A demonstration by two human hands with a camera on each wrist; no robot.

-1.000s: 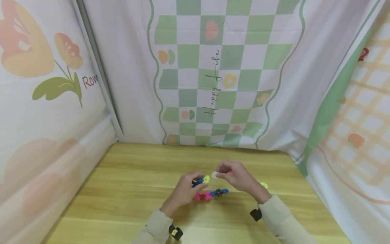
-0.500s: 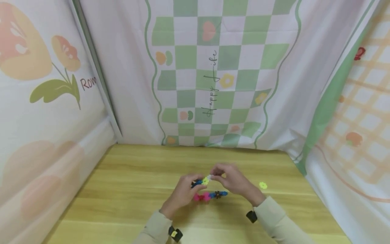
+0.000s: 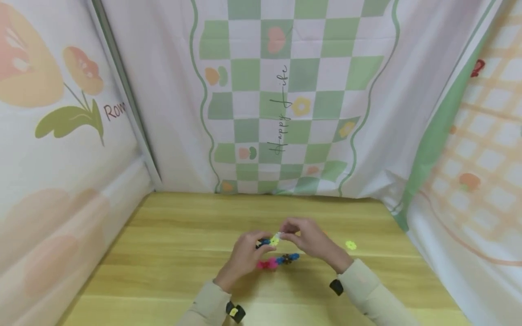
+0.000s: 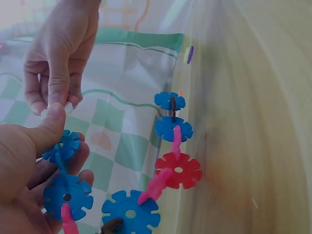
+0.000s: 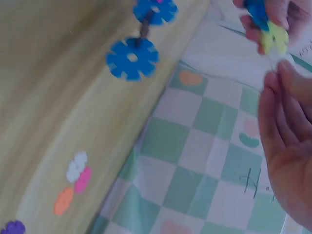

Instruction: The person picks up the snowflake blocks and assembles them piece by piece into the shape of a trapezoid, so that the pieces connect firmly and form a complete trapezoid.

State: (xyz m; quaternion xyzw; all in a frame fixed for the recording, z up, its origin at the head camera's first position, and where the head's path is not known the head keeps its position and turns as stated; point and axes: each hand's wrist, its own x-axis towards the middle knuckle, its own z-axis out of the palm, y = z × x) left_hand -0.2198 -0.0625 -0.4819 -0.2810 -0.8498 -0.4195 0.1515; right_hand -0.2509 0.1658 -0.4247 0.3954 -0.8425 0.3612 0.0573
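Observation:
My left hand (image 3: 244, 254) grips the end of a chain of slotted snowflake discs, thumb on one side and fingers on the other. A yellow disc (image 3: 274, 241) sticks out from its fingertips. Against that disc's edge, my right hand (image 3: 306, 237) pinches a small white disc (image 3: 279, 235), mostly hidden by fingers; how deep the slots mesh I cannot tell. In the left wrist view the chain curves away through a blue disc (image 4: 119, 207), pink ones and a red disc (image 4: 189, 178). Its other end, a blue disc (image 5: 130, 68), shows in the right wrist view.
On the wooden table (image 3: 171, 253) a loose yellow disc (image 3: 350, 245) lies right of the hands. The right wrist view shows loose white (image 5: 76, 166), pink (image 5: 83, 180), orange (image 5: 63, 201) and purple (image 5: 13, 227) discs. Printed curtains (image 3: 179, 136) enclose the table.
My right hand has moved left, bringing the white disc from a gap away to touch the yellow disc. The left hand stays nearly still; the loose yellow disc has come into fuller view.

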